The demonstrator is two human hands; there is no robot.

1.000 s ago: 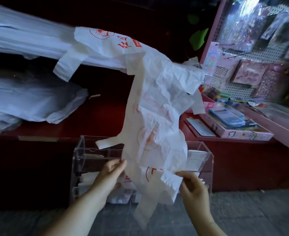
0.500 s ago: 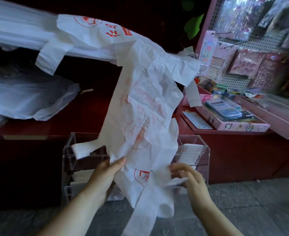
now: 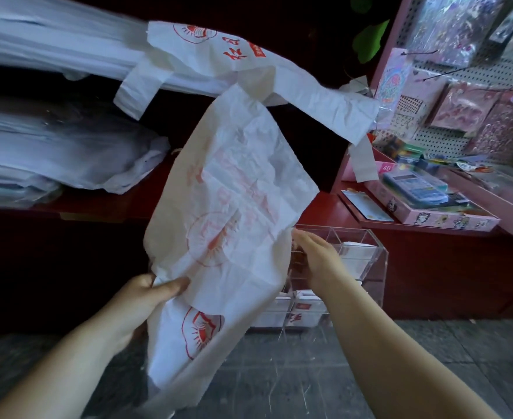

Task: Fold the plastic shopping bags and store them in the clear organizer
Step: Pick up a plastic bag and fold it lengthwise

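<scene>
A crumpled white plastic shopping bag (image 3: 234,207) with red print hangs in the air in front of me. My left hand (image 3: 146,294) pinches its lower left edge between thumb and fingers. My right hand (image 3: 315,258) holds the bag's right edge, its fingertips hidden behind the plastic. A second white bag (image 3: 219,55) with red characters lies draped off the shelf above. The clear organizer (image 3: 367,261) stands on the floor behind the bag, partly hidden, with folded white bags (image 3: 303,309) in its compartments.
Stacks of white bags (image 3: 52,152) fill the dark red shelf on the left. A red counter (image 3: 324,210) holds a pink box (image 3: 436,213) with a calculator. A pegboard (image 3: 460,86) with sticker packs hangs at the right. Grey stone floor lies below.
Both hands shifted grip: the left now pinches the bag's lower left edge, the right moved up to its right edge. The bag has spread flatter, and the view swung left.
</scene>
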